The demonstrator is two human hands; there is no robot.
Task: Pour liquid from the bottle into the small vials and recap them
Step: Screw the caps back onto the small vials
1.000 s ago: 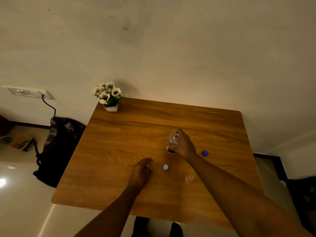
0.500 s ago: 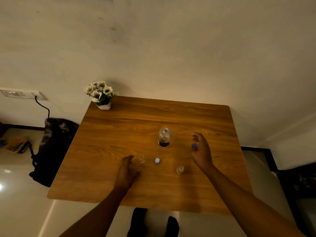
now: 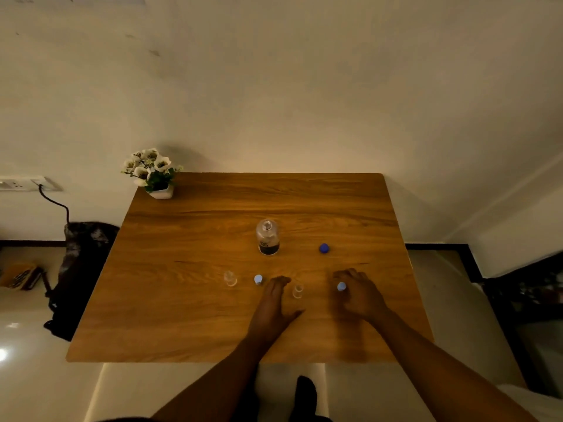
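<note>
An uncapped vial [image 3: 297, 291] stands between my hands, just beside my left hand [image 3: 272, 303], which lies flat and released. My right hand [image 3: 357, 292] pinches a pale blue cap [image 3: 341, 286]. Farther left sit another cap [image 3: 258, 279] and a second vial [image 3: 230, 278]; behind them the open bottle [image 3: 267, 237] and its dark blue cap [image 3: 324, 248].

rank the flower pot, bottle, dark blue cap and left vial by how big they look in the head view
1. flower pot, blooms included
2. bottle
3. left vial and dark blue cap: both tiny and look about alike, so I won't rank them.

The pot sits farthest from the camera, yet looks largest.
</note>
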